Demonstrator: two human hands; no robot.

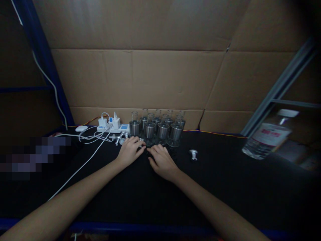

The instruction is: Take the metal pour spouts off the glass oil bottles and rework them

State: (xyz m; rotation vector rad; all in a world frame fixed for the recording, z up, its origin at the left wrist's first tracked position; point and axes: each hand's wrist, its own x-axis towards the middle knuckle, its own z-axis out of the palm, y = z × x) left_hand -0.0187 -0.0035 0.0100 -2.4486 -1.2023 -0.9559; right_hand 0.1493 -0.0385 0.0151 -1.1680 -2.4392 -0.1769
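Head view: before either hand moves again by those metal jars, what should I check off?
1. Both hands visible: ok; left hand and right hand rest on the black table.
2. Jars upright: ok, clustered just beyond the fingertips.
3. Left hand holding anything: cannot tell, too dark.
4. White cable clear of left forearm: not ok, it runs right up to it.
5. Small white part clear of right hand: ok, apart to its right.
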